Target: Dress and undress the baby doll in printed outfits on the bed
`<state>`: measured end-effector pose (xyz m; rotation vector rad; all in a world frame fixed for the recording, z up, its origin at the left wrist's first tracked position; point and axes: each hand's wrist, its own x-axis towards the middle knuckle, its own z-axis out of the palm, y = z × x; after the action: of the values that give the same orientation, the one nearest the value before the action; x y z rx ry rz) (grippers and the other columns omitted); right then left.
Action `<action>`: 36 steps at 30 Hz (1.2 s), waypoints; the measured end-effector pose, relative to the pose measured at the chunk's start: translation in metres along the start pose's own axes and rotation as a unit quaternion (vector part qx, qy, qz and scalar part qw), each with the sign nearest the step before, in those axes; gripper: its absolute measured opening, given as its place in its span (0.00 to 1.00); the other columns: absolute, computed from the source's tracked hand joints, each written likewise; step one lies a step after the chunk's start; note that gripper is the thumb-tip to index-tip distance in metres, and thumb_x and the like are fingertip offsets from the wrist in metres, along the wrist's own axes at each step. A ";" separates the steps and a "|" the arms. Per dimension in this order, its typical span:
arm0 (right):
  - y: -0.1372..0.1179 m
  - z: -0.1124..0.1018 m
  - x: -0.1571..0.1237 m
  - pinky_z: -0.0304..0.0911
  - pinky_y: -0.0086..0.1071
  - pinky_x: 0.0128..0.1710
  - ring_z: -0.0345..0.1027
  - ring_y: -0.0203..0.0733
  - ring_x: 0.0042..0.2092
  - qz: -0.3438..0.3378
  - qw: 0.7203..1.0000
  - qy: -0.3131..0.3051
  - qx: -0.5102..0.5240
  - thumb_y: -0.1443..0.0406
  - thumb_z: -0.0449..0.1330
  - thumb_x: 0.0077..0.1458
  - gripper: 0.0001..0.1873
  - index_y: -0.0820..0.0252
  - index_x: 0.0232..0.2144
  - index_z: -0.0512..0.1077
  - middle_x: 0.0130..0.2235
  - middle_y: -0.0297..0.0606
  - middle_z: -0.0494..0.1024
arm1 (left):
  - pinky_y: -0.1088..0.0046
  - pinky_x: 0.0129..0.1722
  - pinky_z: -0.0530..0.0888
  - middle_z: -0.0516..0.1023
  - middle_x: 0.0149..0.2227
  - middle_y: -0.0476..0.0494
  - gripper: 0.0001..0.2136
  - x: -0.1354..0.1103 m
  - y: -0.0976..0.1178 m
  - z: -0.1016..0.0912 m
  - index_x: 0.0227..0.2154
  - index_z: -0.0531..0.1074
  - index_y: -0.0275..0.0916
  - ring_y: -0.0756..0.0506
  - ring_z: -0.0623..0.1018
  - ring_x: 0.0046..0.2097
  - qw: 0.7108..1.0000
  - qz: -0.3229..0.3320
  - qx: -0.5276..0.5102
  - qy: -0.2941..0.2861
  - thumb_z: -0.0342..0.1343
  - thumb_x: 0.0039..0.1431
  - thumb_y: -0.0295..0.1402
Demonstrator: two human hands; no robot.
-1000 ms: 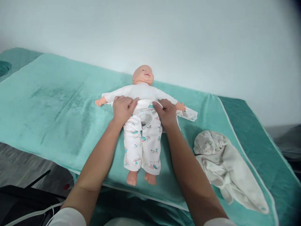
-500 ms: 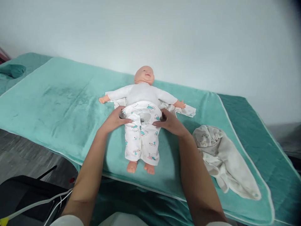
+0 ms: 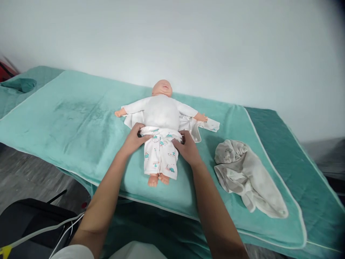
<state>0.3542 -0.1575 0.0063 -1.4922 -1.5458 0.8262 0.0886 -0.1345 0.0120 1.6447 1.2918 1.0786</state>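
A baby doll with a white cloth body lies on its back, arms spread and head toward the wall. Printed white baby pants cover its legs, with the bare feet showing below the cuffs. My left hand pinches the pants' waistband at the left hip, thumb in front. On the other hip my right hand grips the same waistband, its fingers partly hidden behind the cloth. Under the doll's back and arms lies an open printed baby shirt, its sleeve reaching out to the right.
A crumpled off-white baby garment lies right of the doll. Green plush cover spreads over the bed, which has a hole at its left end. A pale wall stands behind. A black chair and cables are at lower left.
The pants' waistband is pulled lower, baring more of the doll's belly. The legs have come closer together. Both hands keep their hold, and the view has shifted slightly.
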 end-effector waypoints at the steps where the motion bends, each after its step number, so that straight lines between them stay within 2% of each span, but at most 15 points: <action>1: 0.001 -0.005 -0.003 0.62 0.35 0.38 0.64 0.44 0.38 0.002 0.999 -0.034 0.003 0.46 0.66 0.47 0.29 0.57 0.44 0.68 0.38 0.36 0.73 | 0.70 0.51 0.69 0.71 0.47 0.46 0.24 -0.003 0.001 -0.004 0.46 0.69 0.41 0.45 0.71 0.48 1.000 0.004 -0.002 -0.027 0.70 0.52 0.45; 4: 0.001 -0.016 -0.012 0.59 0.34 0.37 0.64 0.45 0.39 -0.012 0.992 -0.127 -0.007 0.44 0.72 0.44 0.32 0.56 0.42 0.69 0.37 0.34 0.73 | 0.67 0.58 0.69 0.68 0.53 0.42 0.33 -0.012 -0.001 -0.010 0.46 0.69 0.40 0.42 0.70 0.55 0.995 0.039 0.016 -0.086 0.76 0.43 0.51; 7: -0.001 -0.015 -0.018 0.54 0.32 0.35 0.61 0.42 0.36 -0.030 0.987 -0.159 -0.022 0.43 0.69 0.48 0.26 0.56 0.30 0.67 0.31 0.32 0.69 | 0.66 0.55 0.70 0.70 0.48 0.42 0.26 -0.018 -0.003 -0.007 0.33 0.69 0.40 0.42 0.72 0.52 0.991 0.087 0.063 -0.079 0.72 0.48 0.54; 9: -0.002 -0.007 -0.021 0.52 0.32 0.34 0.58 0.42 0.33 -0.038 0.994 -0.101 -0.031 0.46 0.67 0.49 0.24 0.56 0.24 0.63 0.26 0.32 0.65 | 0.67 0.49 0.70 0.72 0.40 0.44 0.22 -0.021 -0.003 -0.002 0.26 0.65 0.40 0.44 0.73 0.44 0.985 0.126 0.112 -0.044 0.64 0.59 0.52; 12: -0.002 0.008 -0.024 0.52 0.32 0.33 0.56 0.41 0.32 -0.023 0.996 0.080 -0.022 0.51 0.57 0.51 0.17 0.55 0.24 0.58 0.25 0.31 0.61 | 0.66 0.44 0.68 0.69 0.27 0.47 0.18 -0.022 -0.001 0.004 0.22 0.62 0.41 0.45 0.70 0.35 0.969 0.135 0.204 0.032 0.56 0.64 0.43; 14: -0.003 0.011 -0.025 0.54 0.32 0.33 0.56 0.40 0.33 0.000 0.990 0.138 0.007 0.53 0.54 0.52 0.14 0.54 0.25 0.57 0.26 0.31 0.60 | 0.67 0.42 0.68 0.69 0.26 0.49 0.11 -0.022 0.003 0.006 0.25 0.66 0.41 0.45 0.70 0.33 0.969 0.075 0.227 0.065 0.57 0.61 0.38; 16: -0.005 0.007 -0.029 0.58 0.32 0.34 0.60 0.41 0.34 0.018 0.996 0.085 0.034 0.51 0.55 0.51 0.15 0.55 0.28 0.60 0.28 0.32 0.64 | 0.68 0.42 0.70 0.75 0.32 0.49 0.07 -0.025 0.010 0.003 0.34 0.71 0.41 0.45 0.73 0.37 0.980 0.018 0.191 0.048 0.59 0.59 0.38; 19: -0.003 -0.011 -0.045 0.68 0.40 0.43 0.70 0.50 0.44 0.009 0.997 -0.069 0.044 0.47 0.65 0.50 0.27 0.57 0.44 0.69 0.42 0.40 0.75 | 0.65 0.56 0.73 0.77 0.53 0.43 0.24 -0.044 0.022 -0.008 0.55 0.71 0.41 0.41 0.77 0.54 0.992 0.030 0.108 -0.051 0.66 0.58 0.43; 20: 0.000 -0.017 -0.052 0.70 0.44 0.49 0.71 0.55 0.50 -0.008 0.993 -0.110 0.041 0.46 0.69 0.47 0.36 0.58 0.52 0.68 0.50 0.45 0.75 | 0.63 0.62 0.72 0.73 0.60 0.39 0.33 -0.055 0.024 -0.013 0.62 0.67 0.42 0.39 0.74 0.61 0.990 0.045 0.096 -0.088 0.69 0.56 0.46; 22: 0.008 -0.025 -0.069 0.65 0.52 0.62 0.64 0.65 0.64 -0.063 0.983 -0.169 0.012 0.45 0.77 0.40 0.57 0.58 0.66 0.60 0.64 0.54 0.66 | 0.58 0.69 0.69 0.62 0.69 0.34 0.49 -0.078 0.027 -0.019 0.71 0.56 0.46 0.34 0.66 0.70 0.980 0.060 0.110 -0.155 0.74 0.50 0.49; 24: 0.018 -0.022 -0.085 0.55 0.59 0.70 0.53 0.71 0.71 -0.119 0.974 -0.182 -0.056 0.46 0.81 0.34 0.71 0.58 0.72 0.51 0.71 0.59 0.56 | 0.53 0.71 0.68 0.51 0.74 0.32 0.59 -0.100 0.026 -0.020 0.75 0.47 0.50 0.30 0.59 0.75 0.966 0.068 0.157 -0.194 0.77 0.44 0.51; 26: 0.027 -0.008 -0.097 0.49 0.65 0.71 0.48 0.74 0.72 -0.162 0.966 -0.144 -0.143 0.48 0.83 0.31 0.79 0.61 0.75 0.44 0.72 0.62 0.53 | 0.46 0.72 0.66 0.43 0.76 0.29 0.65 -0.118 0.020 -0.013 0.76 0.42 0.53 0.25 0.53 0.77 0.951 0.094 0.213 -0.201 0.78 0.40 0.51; 28: 0.032 0.009 -0.104 0.49 0.67 0.70 0.50 0.75 0.71 -0.194 0.956 -0.078 -0.207 0.48 0.83 0.32 0.80 0.66 0.75 0.41 0.71 0.66 0.55 | 0.40 0.72 0.63 0.41 0.76 0.25 0.68 -0.128 0.012 0.001 0.76 0.40 0.52 0.22 0.49 0.77 0.939 0.136 0.259 -0.182 0.79 0.38 0.52; 32: 0.033 0.028 -0.101 0.55 0.65 0.67 0.56 0.73 0.67 -0.215 0.948 0.001 -0.236 0.45 0.76 0.45 0.68 0.70 0.73 0.44 0.67 0.68 0.60 | 0.33 0.70 0.61 0.43 0.75 0.19 0.68 -0.126 -0.001 0.022 0.76 0.43 0.47 0.17 0.49 0.76 0.933 0.175 0.294 -0.110 0.78 0.36 0.56; 36: 0.024 0.026 -0.088 0.57 0.61 0.66 0.58 0.69 0.66 -0.204 0.960 -0.008 -0.194 0.52 0.69 0.52 0.54 0.68 0.71 0.50 0.65 0.62 0.63 | 0.35 0.69 0.63 0.39 0.76 0.18 0.58 -0.110 0.000 0.021 0.76 0.42 0.44 0.19 0.51 0.76 0.923 0.170 0.332 -0.097 0.73 0.52 0.48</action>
<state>0.3388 -0.2407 -0.0367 -1.3525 -2.0208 0.3054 0.0939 -0.2436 -0.0124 2.4884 1.3485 0.6594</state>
